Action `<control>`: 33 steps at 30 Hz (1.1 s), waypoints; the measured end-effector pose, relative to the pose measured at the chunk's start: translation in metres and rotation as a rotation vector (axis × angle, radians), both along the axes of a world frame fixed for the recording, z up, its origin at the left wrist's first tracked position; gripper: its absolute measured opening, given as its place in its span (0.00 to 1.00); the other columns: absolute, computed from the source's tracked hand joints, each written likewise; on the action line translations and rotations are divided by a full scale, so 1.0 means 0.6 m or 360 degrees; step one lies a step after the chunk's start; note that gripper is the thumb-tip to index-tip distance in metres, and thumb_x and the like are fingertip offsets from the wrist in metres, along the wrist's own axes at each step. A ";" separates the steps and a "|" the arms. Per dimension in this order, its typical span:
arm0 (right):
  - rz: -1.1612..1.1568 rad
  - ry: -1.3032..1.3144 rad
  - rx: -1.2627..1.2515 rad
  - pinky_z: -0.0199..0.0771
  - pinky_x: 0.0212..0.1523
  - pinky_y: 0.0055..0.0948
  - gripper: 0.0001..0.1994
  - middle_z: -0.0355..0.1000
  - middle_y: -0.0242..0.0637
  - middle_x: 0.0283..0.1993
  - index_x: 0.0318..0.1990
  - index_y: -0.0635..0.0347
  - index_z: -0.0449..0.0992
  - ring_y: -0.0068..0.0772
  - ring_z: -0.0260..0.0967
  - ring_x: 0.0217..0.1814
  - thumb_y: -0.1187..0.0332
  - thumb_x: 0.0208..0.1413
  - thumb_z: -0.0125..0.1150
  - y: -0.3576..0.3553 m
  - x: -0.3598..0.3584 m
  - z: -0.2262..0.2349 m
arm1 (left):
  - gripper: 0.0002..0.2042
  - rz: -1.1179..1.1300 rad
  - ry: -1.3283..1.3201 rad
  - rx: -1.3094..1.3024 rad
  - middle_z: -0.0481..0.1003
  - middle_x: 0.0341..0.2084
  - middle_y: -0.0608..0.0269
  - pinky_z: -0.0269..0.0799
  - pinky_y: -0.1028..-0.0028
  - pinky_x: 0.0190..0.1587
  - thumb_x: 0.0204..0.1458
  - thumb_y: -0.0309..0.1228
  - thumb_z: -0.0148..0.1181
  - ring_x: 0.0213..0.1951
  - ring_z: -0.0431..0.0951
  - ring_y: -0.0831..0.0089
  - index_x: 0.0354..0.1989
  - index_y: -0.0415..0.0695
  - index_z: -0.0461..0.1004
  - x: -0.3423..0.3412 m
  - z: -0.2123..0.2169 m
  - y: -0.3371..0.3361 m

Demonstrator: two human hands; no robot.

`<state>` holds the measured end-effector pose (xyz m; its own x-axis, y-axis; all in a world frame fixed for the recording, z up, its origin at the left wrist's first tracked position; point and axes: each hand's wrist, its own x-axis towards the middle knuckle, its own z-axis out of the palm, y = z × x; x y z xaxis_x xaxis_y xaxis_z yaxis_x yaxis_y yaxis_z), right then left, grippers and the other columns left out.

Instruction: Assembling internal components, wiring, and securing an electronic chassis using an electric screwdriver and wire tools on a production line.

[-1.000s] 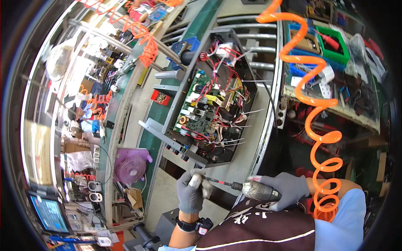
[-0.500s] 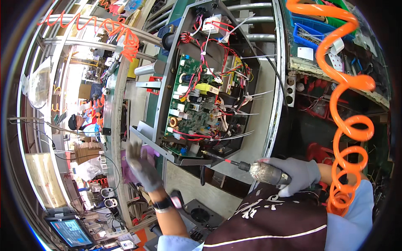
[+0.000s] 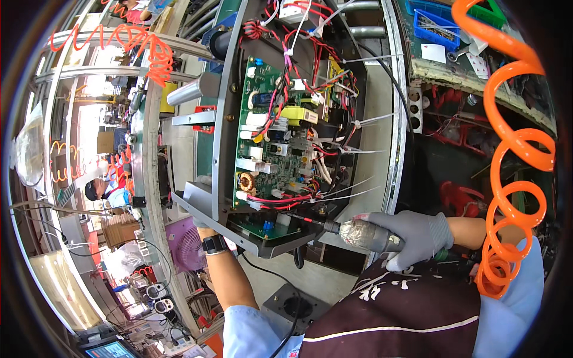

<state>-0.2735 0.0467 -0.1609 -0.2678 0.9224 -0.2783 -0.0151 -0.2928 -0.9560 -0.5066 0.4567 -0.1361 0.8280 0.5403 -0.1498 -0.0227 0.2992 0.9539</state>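
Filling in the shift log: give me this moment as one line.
left hand: under metal chassis edge, mostly hidden | right hand: grips pneumatic screwdriver | bit: at lower edge of green circuit board | orange coiled hose: hangs right

Circuit board (image 3: 280,137) sits in chassis (image 3: 239,230), coiled hose (image 3: 513,155) apparently right.

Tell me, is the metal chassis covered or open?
Open: the metal chassis has no cover on top, so its green circuit board and red wires are exposed.
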 end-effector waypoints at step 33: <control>-0.0114 -0.0366 -0.0063 0.70 0.34 0.38 0.43 0.71 0.49 0.28 0.64 0.53 0.47 0.49 0.71 0.29 0.60 0.35 0.58 0.033 -0.031 0.047 | 0.44 -0.0160 -0.0213 0.0350 0.70 0.31 0.53 0.70 0.69 0.41 0.31 0.72 0.52 0.38 0.70 0.65 0.35 0.33 0.69 0.033 0.011 -0.014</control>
<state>-0.2922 0.0664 -0.1329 -0.1275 0.9240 -0.3604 0.1796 -0.3359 -0.9246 -0.4865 0.4485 -0.1298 0.8835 0.4620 0.0766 -0.1336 0.0920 0.9868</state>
